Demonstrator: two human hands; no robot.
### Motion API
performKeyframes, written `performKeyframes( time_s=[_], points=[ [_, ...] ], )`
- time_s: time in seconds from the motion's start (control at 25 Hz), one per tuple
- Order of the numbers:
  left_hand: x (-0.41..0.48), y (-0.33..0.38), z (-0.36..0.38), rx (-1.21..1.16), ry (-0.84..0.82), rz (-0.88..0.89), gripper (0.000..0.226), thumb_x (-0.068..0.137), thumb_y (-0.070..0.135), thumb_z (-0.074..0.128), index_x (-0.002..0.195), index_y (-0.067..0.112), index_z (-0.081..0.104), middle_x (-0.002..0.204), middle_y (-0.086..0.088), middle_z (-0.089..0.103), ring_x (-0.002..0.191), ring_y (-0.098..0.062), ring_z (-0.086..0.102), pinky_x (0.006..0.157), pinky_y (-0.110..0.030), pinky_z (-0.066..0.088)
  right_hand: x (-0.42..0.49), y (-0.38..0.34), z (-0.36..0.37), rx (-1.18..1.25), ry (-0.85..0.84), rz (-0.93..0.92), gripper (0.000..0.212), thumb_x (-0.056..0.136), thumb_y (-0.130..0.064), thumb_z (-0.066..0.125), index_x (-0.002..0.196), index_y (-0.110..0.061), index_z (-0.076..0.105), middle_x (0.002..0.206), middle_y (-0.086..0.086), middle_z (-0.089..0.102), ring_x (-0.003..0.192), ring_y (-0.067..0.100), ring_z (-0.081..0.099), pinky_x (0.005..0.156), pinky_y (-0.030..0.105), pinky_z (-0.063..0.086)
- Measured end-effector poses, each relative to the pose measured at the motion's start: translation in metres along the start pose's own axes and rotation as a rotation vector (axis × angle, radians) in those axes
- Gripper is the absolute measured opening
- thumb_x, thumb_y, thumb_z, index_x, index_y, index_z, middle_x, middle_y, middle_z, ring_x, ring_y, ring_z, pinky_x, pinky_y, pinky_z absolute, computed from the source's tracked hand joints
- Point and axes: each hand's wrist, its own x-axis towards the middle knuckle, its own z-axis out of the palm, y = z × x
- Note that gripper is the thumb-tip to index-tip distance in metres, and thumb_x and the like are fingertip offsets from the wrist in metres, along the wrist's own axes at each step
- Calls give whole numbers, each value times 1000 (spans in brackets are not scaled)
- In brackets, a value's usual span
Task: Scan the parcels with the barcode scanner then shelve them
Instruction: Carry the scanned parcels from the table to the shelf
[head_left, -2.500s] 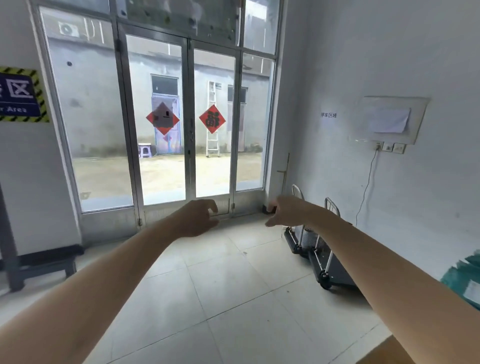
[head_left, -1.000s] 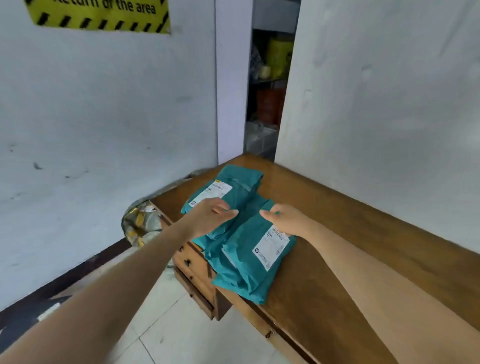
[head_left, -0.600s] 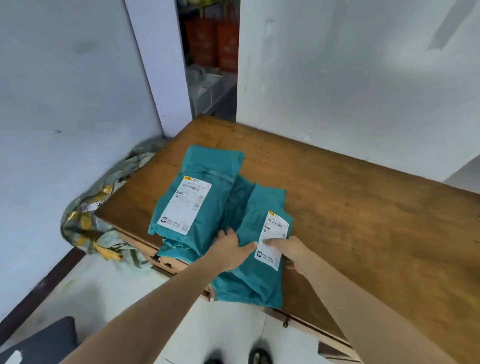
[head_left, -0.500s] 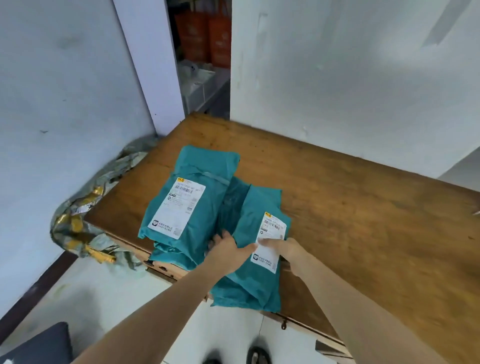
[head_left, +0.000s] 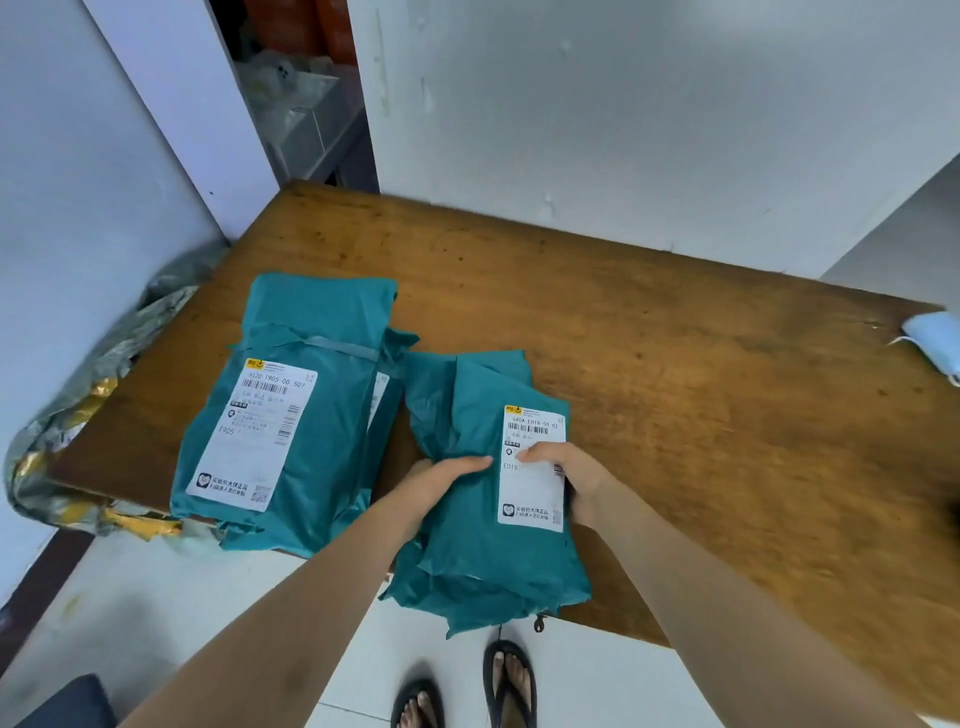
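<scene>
Several teal plastic parcels lie on a wooden table (head_left: 675, 364). The right parcel (head_left: 483, 551) carries a white label with a barcode and hangs over the table's front edge. My left hand (head_left: 441, 480) grips its left side and my right hand (head_left: 569, 470) grips its right side, thumb on the label. A larger teal parcel (head_left: 291, 415) with its own label lies to the left, on top of another teal parcel whose edge shows. No barcode scanner is in view.
A crumpled grey and yellow bag (head_left: 67, 457) hangs off the table's left end. A light blue face mask (head_left: 935, 343) lies at the far right edge. Behind the table is a white wall and a gap with shelves (head_left: 296, 104). My sandalled feet (head_left: 467, 686) stand on white tiles.
I turned from the glass doors to the table and reached the parcels. Both hands closed on the right parcel, which has slid away from the left pile toward the front edge.
</scene>
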Motion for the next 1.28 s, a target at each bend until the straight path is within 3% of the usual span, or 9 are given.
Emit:
performKeyframes(
  time_s=[0.2, 0.36, 0.52, 0.6, 0.68, 0.84, 1.0, 1.12, 1.28],
  points=[
    [-14, 36, 32, 6, -166, 83, 56, 67, 38, 80, 117, 17, 63, 104, -4, 73, 95, -22, 68, 74, -32, 52, -22, -23, -15, -31, 97, -162, 34, 70, -13, 78, 103, -12, 70, 99, 11, 76, 90, 28, 72, 79, 40, 57],
    [-39, 96, 75, 60, -280, 320, 70, 64, 33, 84, 125, 17, 55, 112, 0, 70, 99, -19, 67, 81, -33, 54, -80, -68, -38, 46, 199, -357, 27, 74, -13, 78, 101, -15, 70, 98, 7, 76, 90, 25, 72, 79, 39, 57],
    [-85, 145, 155, 138, -455, 542, 98, 46, 35, 92, 131, 21, 45, 120, 2, 66, 105, -20, 65, 93, -39, 51, -176, -93, -94, 167, 287, -586, 35, 64, -21, 69, 99, -18, 69, 94, 4, 77, 93, 26, 70, 86, 41, 54],
    [-110, 153, 193, 158, -554, 597, 100, 39, 40, 93, 127, 22, 48, 115, 2, 68, 102, -21, 66, 92, -40, 51, -220, -94, -123, 206, 329, -679, 39, 62, -19, 60, 100, -16, 69, 97, 7, 76, 96, 29, 68, 93, 45, 51],
    [-143, 153, 239, 194, -619, 668, 87, 49, 36, 88, 125, 21, 49, 112, 4, 67, 101, -19, 66, 91, -38, 51, -270, -91, -154, 178, 389, -760, 42, 62, -17, 59, 103, -14, 69, 103, 10, 75, 100, 32, 67, 99, 50, 48],
    [-222, 139, 361, 284, -752, 860, 77, 64, 31, 84, 131, 22, 47, 121, 2, 65, 104, -17, 65, 86, -34, 53, -392, -69, -244, 144, 471, -954, 41, 66, -20, 65, 106, -15, 69, 101, 7, 76, 91, 25, 71, 86, 39, 54],
    [-294, 94, 509, 247, -818, 962, 44, 81, 12, 70, 121, 14, 54, 115, -5, 65, 92, -16, 65, 76, -28, 54, -502, -21, -361, 138, 585, -1106, 55, 67, -20, 74, 121, -12, 64, 112, 9, 73, 100, 26, 71, 79, 34, 57],
    [-332, 55, 619, 283, -889, 950, 46, 82, 8, 68, 124, 14, 51, 108, -3, 66, 87, -14, 64, 69, -27, 53, -572, 18, -445, 184, 673, -1146, 37, 75, -13, 76, 111, -14, 68, 109, 7, 75, 95, 24, 72, 73, 32, 58],
    [-365, 23, 748, 311, -929, 926, 33, 81, 4, 68, 104, 23, 55, 100, 0, 66, 86, -14, 64, 72, -30, 52, -637, 53, -556, 227, 743, -1176, 19, 82, -13, 72, 101, -15, 70, 100, 4, 77, 87, 19, 74, 71, 31, 59]
  ],
)
